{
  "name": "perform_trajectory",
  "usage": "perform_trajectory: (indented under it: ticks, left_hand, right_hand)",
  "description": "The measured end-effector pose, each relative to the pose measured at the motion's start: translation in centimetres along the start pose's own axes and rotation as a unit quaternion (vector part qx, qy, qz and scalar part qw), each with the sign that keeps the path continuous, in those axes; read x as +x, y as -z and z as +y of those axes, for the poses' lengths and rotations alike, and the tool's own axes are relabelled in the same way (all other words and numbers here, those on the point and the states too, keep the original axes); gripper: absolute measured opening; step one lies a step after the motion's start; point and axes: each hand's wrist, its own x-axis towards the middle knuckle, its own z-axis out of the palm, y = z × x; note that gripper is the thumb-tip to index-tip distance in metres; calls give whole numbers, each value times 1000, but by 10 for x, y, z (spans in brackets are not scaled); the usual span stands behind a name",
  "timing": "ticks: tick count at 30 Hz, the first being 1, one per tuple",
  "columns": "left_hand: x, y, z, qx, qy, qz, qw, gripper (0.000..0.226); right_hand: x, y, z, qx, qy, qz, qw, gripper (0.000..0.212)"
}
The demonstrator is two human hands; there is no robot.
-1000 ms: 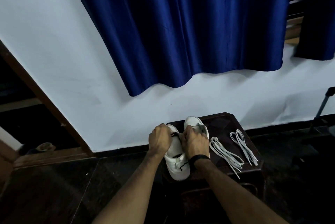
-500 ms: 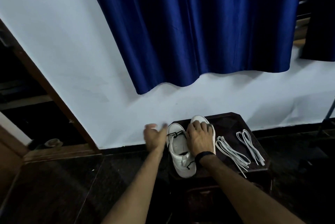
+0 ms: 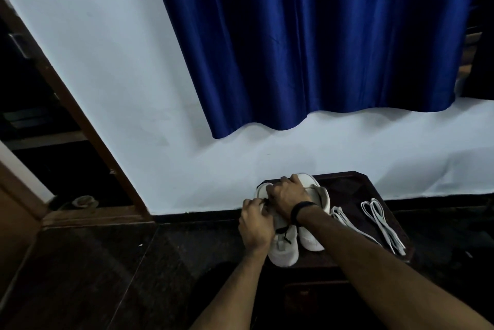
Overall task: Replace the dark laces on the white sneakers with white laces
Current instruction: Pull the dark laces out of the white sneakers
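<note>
Two white sneakers stand side by side on a small dark table [image 3: 347, 185], toes toward me. The left sneaker [image 3: 283, 252] still carries a dark lace [image 3: 286, 236] across its tongue. My left hand [image 3: 254, 225] lies on that shoe's left side, fingers curled at the dark lace near the top eyelets. My right hand [image 3: 287, 194], with a black wristband, reaches across the collars of both shoes, fingers bent over them. The right sneaker [image 3: 311, 240] is partly hidden by my wrist. Two bundles of white laces, one [image 3: 344, 218] close to the shoes and one [image 3: 382, 222] further right, lie on the table.
A white wall and a blue curtain [image 3: 307, 49] rise behind the table. A brown door frame [image 3: 80, 121] slants on the left, with dark floor [image 3: 93, 276] below it. The table's front edge drops into shadow.
My left hand left the shoe, swung out to the left, and has come back onto the dark lace. My right hand shifted up over the shoe collars. The camera view moved closer.
</note>
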Motion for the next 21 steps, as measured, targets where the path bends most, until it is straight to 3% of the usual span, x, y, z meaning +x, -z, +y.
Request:
perform_trajectory:
  ticks: [2,5,8,10,13,15,16,19,20,21]
  left_hand:
    - [-1,-1,0,3,3,13,1000,24]
    - [-4,-2,-1,5,-13,24,1000,22]
    - [-3,-3,-2,4,-9,25,1000,21]
    - [-2,-4,0,10,-5,29,1000,20]
    - [-4,-3,2,16,0,31,999,20]
    - [-5,-3,3,13,12,34,999,20]
    - [-6,-2,3,10,15,36,999,20]
    - [-7,-2,4,14,17,37,999,18]
    - [-7,-1,5,17,16,37,999,17]
    - [-7,-2,4,19,14,37,999,17]
  right_hand:
    - [0,-4,1,90,-86,33,992,23]
    - [2,-10,11,238,-221,44,945,23]
    - [4,-9,19,264,-116,44,957,17]
    - [4,1,20,254,-45,-19,966,13]
    - [7,22,26,172,-15,-131,976,16]
    - [7,28,32,222,-54,-92,969,15]
    - [5,30,38,306,-107,-40,945,14]
    - [3,27,55,530,-273,84,798,21]
    - [2,25,61,542,-285,87,786,18]
    - [1,25,63,529,-280,59,799,15]
